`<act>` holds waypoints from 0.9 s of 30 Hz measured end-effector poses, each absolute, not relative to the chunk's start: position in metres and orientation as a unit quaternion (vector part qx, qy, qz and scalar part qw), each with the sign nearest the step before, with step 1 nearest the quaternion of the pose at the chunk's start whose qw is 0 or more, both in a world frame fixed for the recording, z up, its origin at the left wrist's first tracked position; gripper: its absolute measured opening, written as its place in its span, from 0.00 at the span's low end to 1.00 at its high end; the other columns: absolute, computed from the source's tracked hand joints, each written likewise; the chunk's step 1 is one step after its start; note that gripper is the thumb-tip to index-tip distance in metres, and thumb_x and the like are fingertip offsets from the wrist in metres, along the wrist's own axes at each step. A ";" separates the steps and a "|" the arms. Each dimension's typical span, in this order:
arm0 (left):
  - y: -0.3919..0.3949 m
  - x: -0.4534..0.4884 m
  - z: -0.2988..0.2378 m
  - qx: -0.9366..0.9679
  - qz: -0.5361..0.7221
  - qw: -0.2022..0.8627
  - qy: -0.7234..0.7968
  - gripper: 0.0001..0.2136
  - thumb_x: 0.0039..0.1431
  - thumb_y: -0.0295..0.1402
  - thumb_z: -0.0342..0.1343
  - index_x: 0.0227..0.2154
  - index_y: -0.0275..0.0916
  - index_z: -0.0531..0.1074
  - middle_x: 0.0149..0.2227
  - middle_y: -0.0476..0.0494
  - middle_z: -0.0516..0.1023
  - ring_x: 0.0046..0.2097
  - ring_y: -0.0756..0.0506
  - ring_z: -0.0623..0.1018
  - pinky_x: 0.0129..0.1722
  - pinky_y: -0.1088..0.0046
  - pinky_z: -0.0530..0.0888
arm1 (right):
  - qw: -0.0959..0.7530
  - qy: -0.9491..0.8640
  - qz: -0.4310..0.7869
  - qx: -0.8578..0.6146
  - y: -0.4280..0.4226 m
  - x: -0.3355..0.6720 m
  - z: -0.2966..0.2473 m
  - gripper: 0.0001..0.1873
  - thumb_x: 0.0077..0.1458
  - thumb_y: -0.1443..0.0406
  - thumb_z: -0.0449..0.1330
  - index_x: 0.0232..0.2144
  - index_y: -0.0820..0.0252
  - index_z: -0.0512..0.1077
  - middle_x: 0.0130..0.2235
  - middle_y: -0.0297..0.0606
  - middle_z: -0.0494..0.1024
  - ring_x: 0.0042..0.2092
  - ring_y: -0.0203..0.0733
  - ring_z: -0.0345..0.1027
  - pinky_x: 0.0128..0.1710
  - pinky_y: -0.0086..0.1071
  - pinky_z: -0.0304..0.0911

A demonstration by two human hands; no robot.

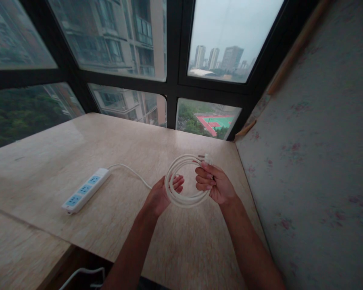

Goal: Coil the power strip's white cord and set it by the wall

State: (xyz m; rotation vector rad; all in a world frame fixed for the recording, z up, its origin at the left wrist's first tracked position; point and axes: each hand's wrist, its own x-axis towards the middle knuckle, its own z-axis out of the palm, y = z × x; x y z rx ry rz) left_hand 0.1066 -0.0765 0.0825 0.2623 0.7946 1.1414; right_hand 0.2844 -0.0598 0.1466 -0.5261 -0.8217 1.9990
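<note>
A white power cord [189, 201] is wound into a round coil of several loops, held above the tabletop between my hands. My right hand [213, 181] is closed around the coil's right side, with the cord's white plug [207, 158] sticking out above its fingers and the prongs pointing left. On the left side, my left hand [165, 193] cradles the loops, its fingers loosely curled and showing inside the ring. From near this hand the cord runs back to a white power strip [86, 191] with blue socket faces, lying at the left of the tabletop.
The beige marble-patterned tabletop [124, 141] reaches dark-framed windows [172, 80] at the back. A wall with floral paper [305, 181] bounds it on the right. At the lower left, a gap in the surface shows another white cable [84, 270].
</note>
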 end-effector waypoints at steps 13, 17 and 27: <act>-0.089 0.093 0.102 0.356 0.466 0.695 0.417 0.22 0.40 0.29 0.65 0.43 0.37 0.79 0.36 0.41 0.82 0.21 0.55 0.69 0.20 0.81 0.63 | 0.246 -0.383 0.872 -0.179 -0.048 0.291 0.123 0.13 0.55 0.59 0.62 0.40 0.60 0.70 0.19 0.18 0.47 0.18 0.24 0.30 0.15 0.19 0.35; -0.096 0.087 0.096 0.331 0.438 0.739 0.389 0.22 0.47 0.39 0.59 0.44 0.33 0.78 0.34 0.36 0.81 0.23 0.48 0.75 0.23 0.73 0.70 | 0.219 -0.393 0.871 -0.195 -0.042 0.293 0.111 0.15 0.54 0.59 0.64 0.41 0.61 0.70 0.19 0.18 0.48 0.18 0.23 0.30 0.15 0.19 0.35; -0.105 0.083 0.086 0.456 0.284 0.715 0.447 0.22 0.48 0.51 0.62 0.34 0.35 0.72 0.19 0.48 0.72 0.19 0.48 0.73 0.20 0.74 0.69 | 0.106 -0.502 0.826 -0.234 -0.046 0.277 0.093 0.16 0.51 0.57 0.66 0.33 0.62 0.68 0.22 0.22 0.60 0.18 0.22 0.43 0.16 0.19 0.47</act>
